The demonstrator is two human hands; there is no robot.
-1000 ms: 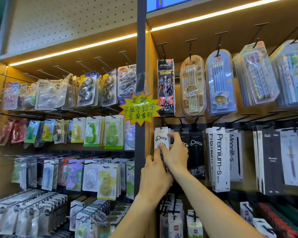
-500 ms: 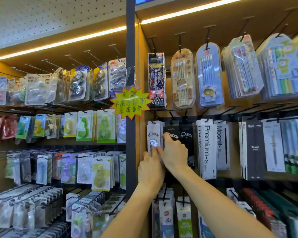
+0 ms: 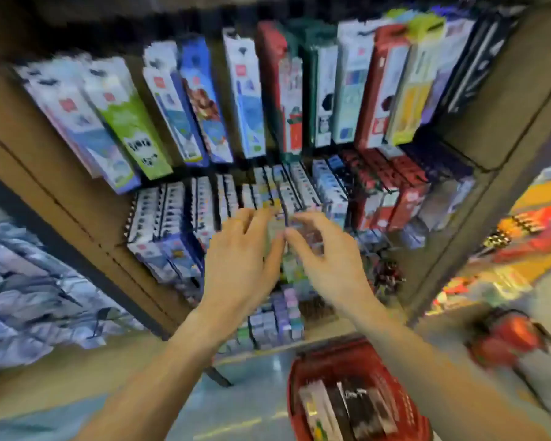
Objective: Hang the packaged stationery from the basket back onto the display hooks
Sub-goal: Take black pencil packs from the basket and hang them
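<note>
From the head camera, heavily smeared by motion, both hands are raised in front of the lower rows of the display. The left hand (image 3: pixel 242 259) and the right hand (image 3: pixel 325 259) sit close together, thumbs nearly meeting, fingers loosely spread and only gently curled. Whether they pinch anything between them I cannot tell; a pale blur sits at the thumbs, but it could belong to the hanging packs (image 3: pixel 268 192) behind (the blur hides the edges).

Those packs hang in tight files on hooks, face out, so a shopper can slide the front one off; the taller boxed packs (image 3: pixel 245 100) above them hang the same way.

The red basket (image 3: pixel 360 354) rests on the floor directly below the right forearm, near the foot of the display, presumably parked there to leave both hands free. The packaged stationery (image 3: pixel 344 409) still to be hung lies flat inside it, several dark and pale cards overlapping. The next reach probably goes down there.
</note>
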